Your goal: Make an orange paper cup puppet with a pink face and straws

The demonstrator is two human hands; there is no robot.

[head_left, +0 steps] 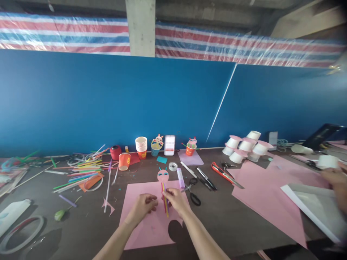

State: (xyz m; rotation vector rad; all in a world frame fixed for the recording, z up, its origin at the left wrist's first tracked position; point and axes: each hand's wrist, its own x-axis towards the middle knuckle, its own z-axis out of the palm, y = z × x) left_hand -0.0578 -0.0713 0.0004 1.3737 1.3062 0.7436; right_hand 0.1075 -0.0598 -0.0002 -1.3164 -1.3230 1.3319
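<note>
A pink paper face (163, 176) with blue eyes and blue feelers tops a small bundle of coloured straws (164, 207), in red, yellow and purple. My right hand (175, 200) is closed on the straws below the face. Just left of the bundle, my left hand (145, 205) is loosely curled with its fingertips apart, and I see nothing in it. Both hands are above a pink paper sheet (135, 234), which has a dark rounded gap or shadow at its lower right. A purple glue stick (180, 177) and black-handled scissors (193, 191) lie beside my right hand.
Loose straws (86, 171) are piled on the left. Paper cups (141, 146), two finished cup figures (191, 148) and a white tape roll (172, 166) stand behind. Pens (206, 177) and a red box cutter (223, 173) lie right. A co-worker's hand (336, 180) is at far right.
</note>
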